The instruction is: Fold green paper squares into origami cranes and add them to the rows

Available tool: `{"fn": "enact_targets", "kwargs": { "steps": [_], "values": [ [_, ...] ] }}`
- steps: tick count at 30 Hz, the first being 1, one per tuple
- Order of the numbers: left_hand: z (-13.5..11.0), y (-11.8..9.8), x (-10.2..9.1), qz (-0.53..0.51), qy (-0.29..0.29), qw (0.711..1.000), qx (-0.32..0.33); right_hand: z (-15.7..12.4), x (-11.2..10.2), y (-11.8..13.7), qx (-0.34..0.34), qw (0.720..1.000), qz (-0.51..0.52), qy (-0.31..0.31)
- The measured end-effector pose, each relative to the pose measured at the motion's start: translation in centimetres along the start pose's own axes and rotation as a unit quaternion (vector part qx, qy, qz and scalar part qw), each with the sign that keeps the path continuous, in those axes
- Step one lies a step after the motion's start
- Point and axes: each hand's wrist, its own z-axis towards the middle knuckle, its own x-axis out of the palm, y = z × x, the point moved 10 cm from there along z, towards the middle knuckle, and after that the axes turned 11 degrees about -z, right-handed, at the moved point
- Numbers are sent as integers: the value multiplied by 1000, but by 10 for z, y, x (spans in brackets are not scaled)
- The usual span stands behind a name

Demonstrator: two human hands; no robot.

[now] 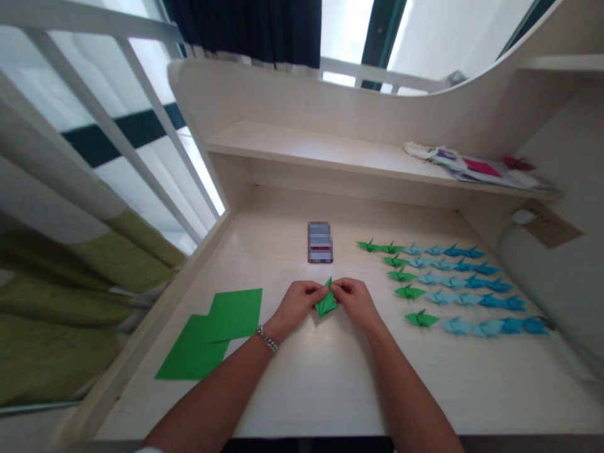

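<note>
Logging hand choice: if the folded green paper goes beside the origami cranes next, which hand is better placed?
Probably the right hand: it grips the folded green paper and is nearer the origami cranes. The left hand also holds the paper but sits farther from them.

You face a pale wood desk (311, 396), a shelf (302, 148) spanning its back. Ahead of you: dark curtain (255, 31), bright window (346, 28). At your left: white railing (94, 23), olive-green curtain (51, 340). Light strong behind the railing.
</note>
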Motion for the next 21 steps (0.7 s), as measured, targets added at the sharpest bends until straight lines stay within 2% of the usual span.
{"fn": "enact_targets", "kwargs": {
  "steps": [5, 16, 21],
  "values": [
    [-1, -3, 0, 14, -4, 1000, -1, -1, -5, -2, 15, 999, 14, -25],
    [-3, -1, 1, -10, 4, 1000, -23, -3, -6, -2, 37, 995, 93, -17],
    [-4, -7, 4, -25, 14, 999, -21, -4, -3, -3, 46, 991, 126, -13]
  ]
}}
